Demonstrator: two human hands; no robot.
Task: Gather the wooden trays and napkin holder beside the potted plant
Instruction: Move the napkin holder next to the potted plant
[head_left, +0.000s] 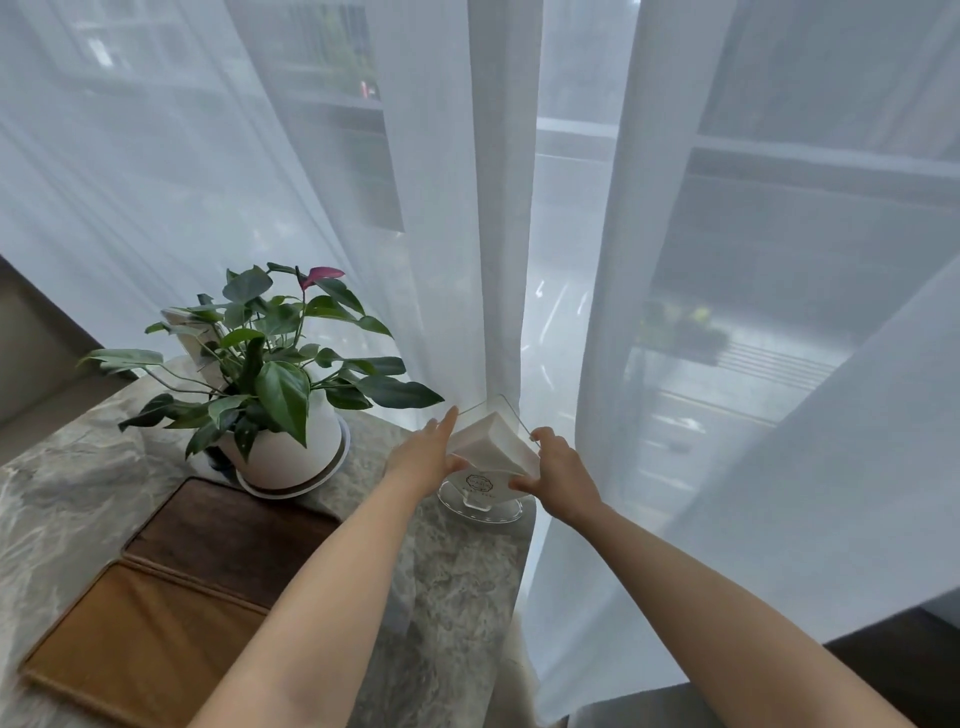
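Note:
A clear acrylic napkin holder (480, 499) with a round base stands at the far right corner of the marble table (457, 582), holding a stack of white napkins (493, 441). My left hand (426, 457) grips its left side and my right hand (558, 475) grips its right side. To the left stands a potted plant (275, 384) in a white pot on a saucer. In front of the pot lie two wooden trays side by side: a dark one (228, 540) and a lighter one (140, 644) nearer to me.
Sheer white curtains (498, 234) hang right behind the table's far edge, touching the napkin holder's corner. A small card or frame (192, 332) stands behind the plant's leaves. The table edge drops off just right of the holder.

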